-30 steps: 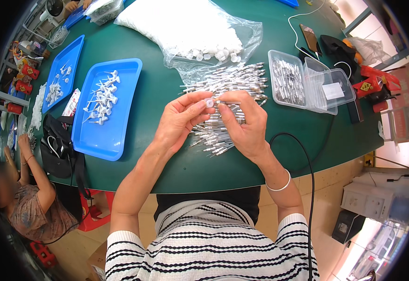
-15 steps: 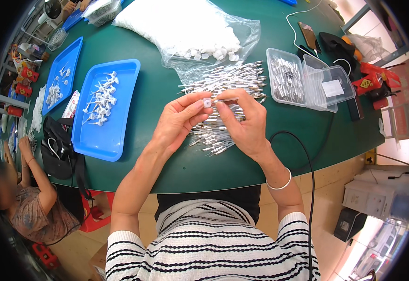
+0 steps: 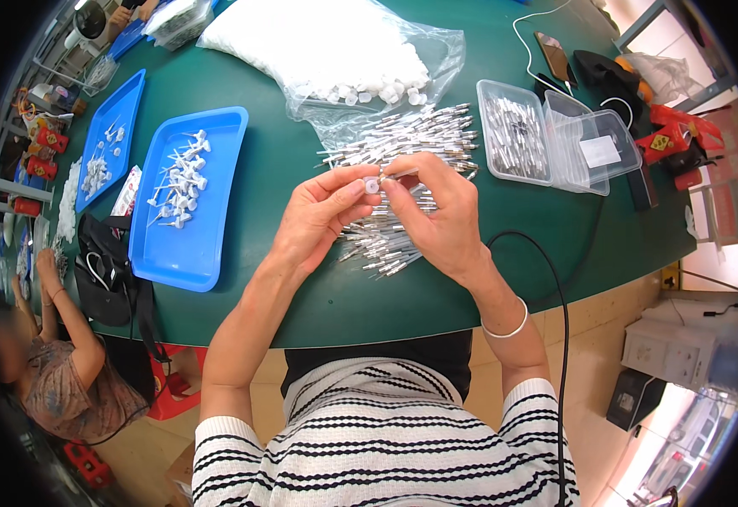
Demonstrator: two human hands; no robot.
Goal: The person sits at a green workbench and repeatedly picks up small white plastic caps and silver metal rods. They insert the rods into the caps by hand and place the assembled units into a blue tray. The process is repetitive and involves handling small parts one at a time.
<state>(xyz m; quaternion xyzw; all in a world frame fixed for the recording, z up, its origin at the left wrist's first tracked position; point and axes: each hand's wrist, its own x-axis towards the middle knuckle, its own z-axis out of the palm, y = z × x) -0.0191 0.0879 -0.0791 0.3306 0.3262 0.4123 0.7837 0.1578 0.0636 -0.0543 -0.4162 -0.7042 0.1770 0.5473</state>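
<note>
Between the thumb and forefinger of my left hand (image 3: 316, 215) is a small white plastic cap (image 3: 372, 185). My right hand (image 3: 436, 211) pinches a thin metal rod (image 3: 403, 174), its end up against the cap; whether it is inside the cap I cannot tell. Under and beyond my hands a loose pile of thin silvery rods (image 3: 394, 241) covers the green table (image 3: 301, 313). To the left, a blue tray (image 3: 187, 264) holds several white caps with rods (image 3: 185, 182) attached.
A clear bag of white caps (image 3: 326, 51) lies beyond the pile. On the right are a clear box of rods (image 3: 517, 139), its lid (image 3: 597, 152), a phone (image 3: 555, 59) and a black cable (image 3: 555, 270). A second blue tray (image 3: 128, 106) and a person (image 3: 81, 372) are at left.
My hands stay nearly in place at the cap and rod, the right fingers shifting slightly. The whole view has shifted a little.
</note>
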